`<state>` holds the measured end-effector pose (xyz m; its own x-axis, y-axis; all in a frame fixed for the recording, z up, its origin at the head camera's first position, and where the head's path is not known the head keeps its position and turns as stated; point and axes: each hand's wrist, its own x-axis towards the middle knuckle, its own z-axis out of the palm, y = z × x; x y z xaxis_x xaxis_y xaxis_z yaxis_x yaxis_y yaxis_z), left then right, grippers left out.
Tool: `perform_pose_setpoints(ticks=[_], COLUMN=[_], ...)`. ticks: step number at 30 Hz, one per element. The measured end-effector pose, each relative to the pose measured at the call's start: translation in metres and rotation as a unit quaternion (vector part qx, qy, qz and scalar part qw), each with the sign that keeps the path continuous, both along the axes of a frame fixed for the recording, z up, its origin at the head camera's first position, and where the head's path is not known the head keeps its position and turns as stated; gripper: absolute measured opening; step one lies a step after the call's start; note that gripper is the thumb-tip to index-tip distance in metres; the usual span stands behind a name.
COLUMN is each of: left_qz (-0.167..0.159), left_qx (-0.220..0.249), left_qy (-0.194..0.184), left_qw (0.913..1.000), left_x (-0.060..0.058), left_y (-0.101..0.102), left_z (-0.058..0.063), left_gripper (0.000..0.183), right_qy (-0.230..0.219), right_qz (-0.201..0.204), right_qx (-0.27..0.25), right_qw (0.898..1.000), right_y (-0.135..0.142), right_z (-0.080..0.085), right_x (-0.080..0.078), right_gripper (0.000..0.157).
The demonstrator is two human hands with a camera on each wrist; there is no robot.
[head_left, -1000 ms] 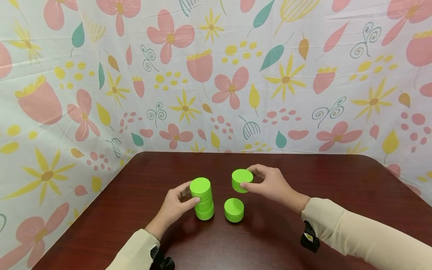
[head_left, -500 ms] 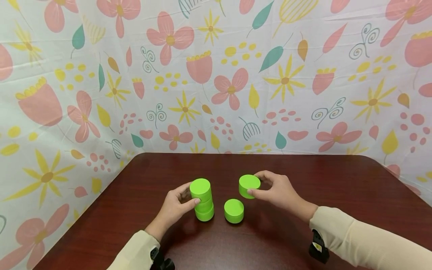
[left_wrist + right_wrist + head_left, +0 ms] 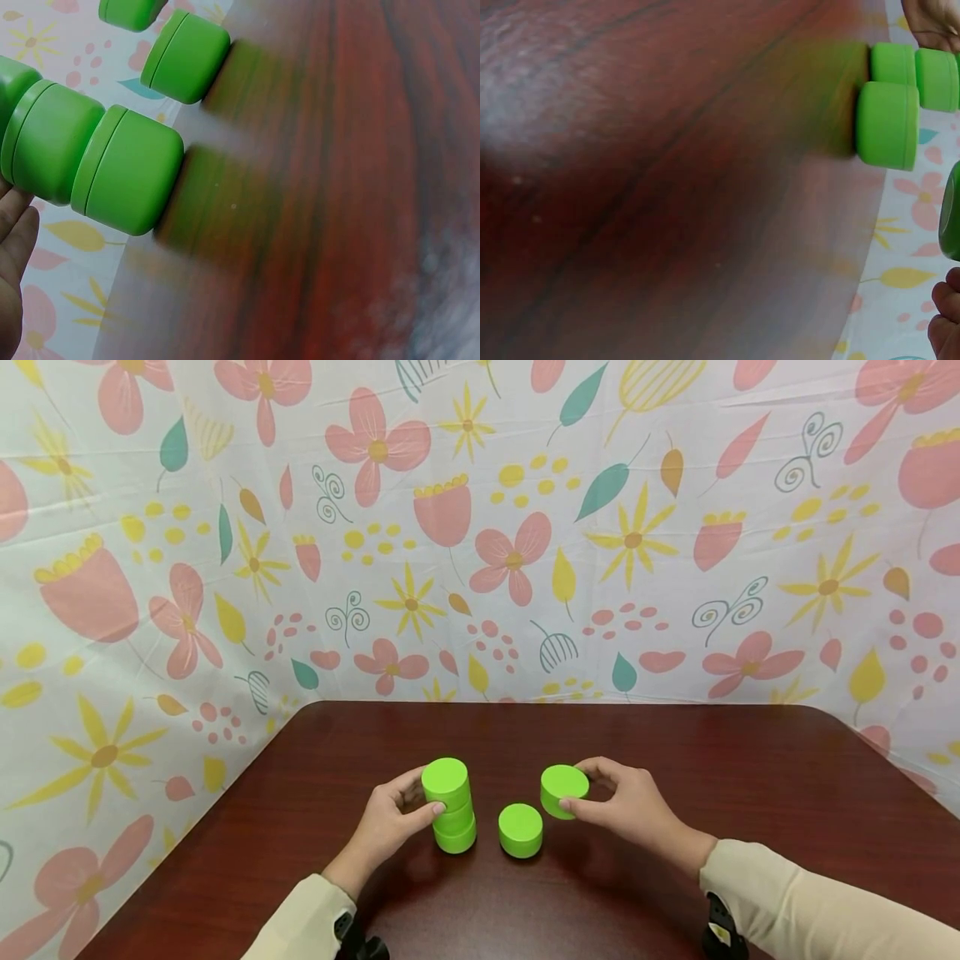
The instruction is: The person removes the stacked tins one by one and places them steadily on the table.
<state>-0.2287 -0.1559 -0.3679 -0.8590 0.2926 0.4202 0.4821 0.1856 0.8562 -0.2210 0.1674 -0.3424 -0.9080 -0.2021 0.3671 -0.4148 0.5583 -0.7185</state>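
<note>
Three green round lidded jars point(image 3: 447, 785) form an upright stack left of centre on the table. My left hand point(image 3: 382, 828) grips the stack near its top, thumb on the near side. In the left wrist view the lowest jar point(image 3: 131, 171) shows a lid seam and meets the tabletop. A single green jar point(image 3: 521, 832) stands just right of the stack. To the right of that one, my right hand point(image 3: 630, 806) pinches another green jar point(image 3: 562, 789) by its side. The right wrist view shows this held jar point(image 3: 951, 217) raised off the table, cut by the frame edge.
The dark reddish-brown table point(image 3: 360, 735) is glossy and mirrors the jars. Behind it and along its left side hangs a white cloth point(image 3: 517, 468) printed with flowers and leaves. Black wrist devices point(image 3: 723, 931) sit at both beige sleeves point(image 3: 795, 885).
My right hand has moved right and lower in the head view, carrying its jar from behind the single jar to its right side. The left hand and the stack stay in place.
</note>
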Motion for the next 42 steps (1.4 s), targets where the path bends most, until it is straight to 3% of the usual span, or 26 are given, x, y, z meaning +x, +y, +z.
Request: perform_pose_setpoints(ticks=[12, 42], left_qz=[-0.003, 0.000], left_qx=[0.009, 0.011], left_qy=[0.000, 0.004], left_qw=[1.0000, 0.9999], left_x=[0.000, 0.000], left_y=[0.000, 0.001], left_z=[0.000, -0.002], left_gripper=[0.049, 0.050], right_qy=[0.013, -0.053], right_qz=[-0.001, -0.024], right_qx=[0.002, 0.010], right_qw=[1.000, 0.998], right_y=[0.003, 0.007], right_z=[-0.009, -0.028], right_x=[0.006, 0.003], right_gripper=[0.036, 0.041])
